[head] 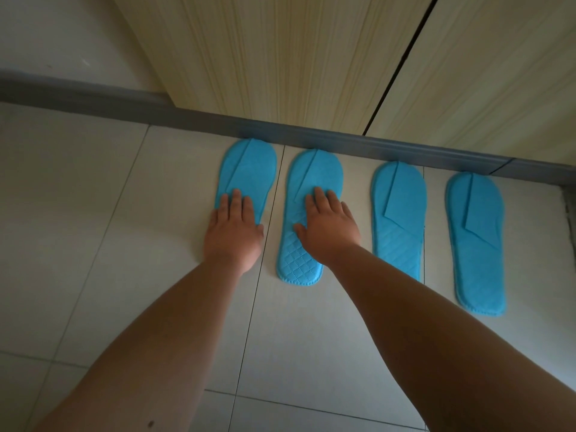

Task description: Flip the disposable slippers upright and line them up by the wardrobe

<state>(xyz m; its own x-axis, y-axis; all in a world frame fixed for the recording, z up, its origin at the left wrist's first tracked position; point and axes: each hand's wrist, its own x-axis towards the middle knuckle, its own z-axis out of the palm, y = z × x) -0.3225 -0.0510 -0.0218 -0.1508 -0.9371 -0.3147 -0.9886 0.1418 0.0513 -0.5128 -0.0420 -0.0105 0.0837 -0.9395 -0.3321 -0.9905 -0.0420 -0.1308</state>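
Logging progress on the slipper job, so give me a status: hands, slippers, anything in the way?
Left hand flat on the leftmost slipper, right hand flat on the second slipper. All four upright, toes at the grey baseboard. Nothing blocking.

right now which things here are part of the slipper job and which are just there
Part of the job:
far-left slipper, under the left hand
second slipper, under the right hand
third slipper
far-right slipper
wardrobe

Just there:
grey skirting
tiled floor
white wall

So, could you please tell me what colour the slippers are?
Bright blue slippers with quilted diamond insoles, seen best in the head view.
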